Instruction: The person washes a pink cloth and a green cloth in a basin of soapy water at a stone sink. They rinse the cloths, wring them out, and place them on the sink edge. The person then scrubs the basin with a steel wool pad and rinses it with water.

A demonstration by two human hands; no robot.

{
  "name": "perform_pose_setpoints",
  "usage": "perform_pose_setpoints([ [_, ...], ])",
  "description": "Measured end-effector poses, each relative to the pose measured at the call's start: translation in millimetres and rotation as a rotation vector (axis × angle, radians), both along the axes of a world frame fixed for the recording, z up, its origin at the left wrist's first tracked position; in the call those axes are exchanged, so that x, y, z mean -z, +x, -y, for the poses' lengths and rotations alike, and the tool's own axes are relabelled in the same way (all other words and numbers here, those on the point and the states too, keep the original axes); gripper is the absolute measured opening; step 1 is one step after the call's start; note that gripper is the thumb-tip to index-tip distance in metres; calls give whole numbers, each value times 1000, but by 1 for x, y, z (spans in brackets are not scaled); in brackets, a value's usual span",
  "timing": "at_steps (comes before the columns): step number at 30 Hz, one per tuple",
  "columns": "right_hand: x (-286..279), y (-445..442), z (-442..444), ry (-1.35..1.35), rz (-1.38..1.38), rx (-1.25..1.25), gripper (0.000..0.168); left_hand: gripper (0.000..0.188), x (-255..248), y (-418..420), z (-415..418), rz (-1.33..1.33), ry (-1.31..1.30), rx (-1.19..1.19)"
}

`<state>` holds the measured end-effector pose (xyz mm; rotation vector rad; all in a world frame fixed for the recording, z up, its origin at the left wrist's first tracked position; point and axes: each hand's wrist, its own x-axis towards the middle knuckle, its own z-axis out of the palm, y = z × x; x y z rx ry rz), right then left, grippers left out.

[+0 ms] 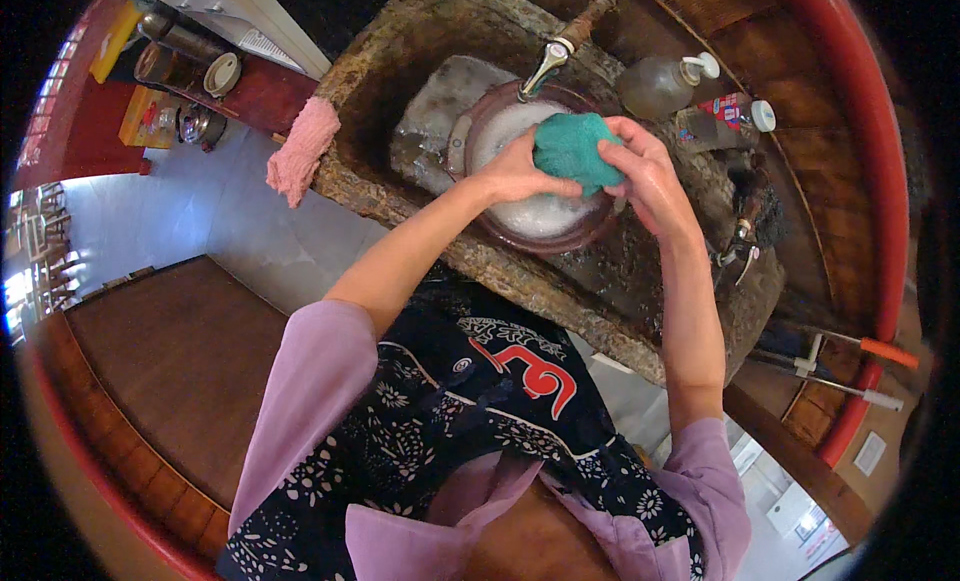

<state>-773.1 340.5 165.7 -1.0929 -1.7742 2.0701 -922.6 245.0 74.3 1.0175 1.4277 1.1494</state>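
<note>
Between both hands I hold a green cloth [576,155], bunched up over a round reddish-brown basin [495,232]. My left hand [517,172] grips its left side, thumb along the lower edge. My right hand [645,172] pinches its right side with fingers and thumb. White suds [517,215] fill the basin below. The basin stands in a rough stone sink [480,270], under a metal tap [551,63] with a brown pipe. Foamy water [442,108] lies in the sink to the basin's left.
A pink towel [304,150] hangs over the sink's left corner. Along the back right rim stand a pump bottle [656,86] and a clear bottle with a white cap [724,123]. A second tap [742,240] and a dark scrubber [769,213] are at the right. Jars and a kettle [199,123] stand at the left.
</note>
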Motion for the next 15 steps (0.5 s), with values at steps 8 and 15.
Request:
perform_pose_setpoints([
  [8,43,6,0,962,352,40,18,67,24,-20,23,-97,-118,-133],
  [15,97,9,-29,-476,-18,381,25,83,28,7,2,-895,-58,-9],
])
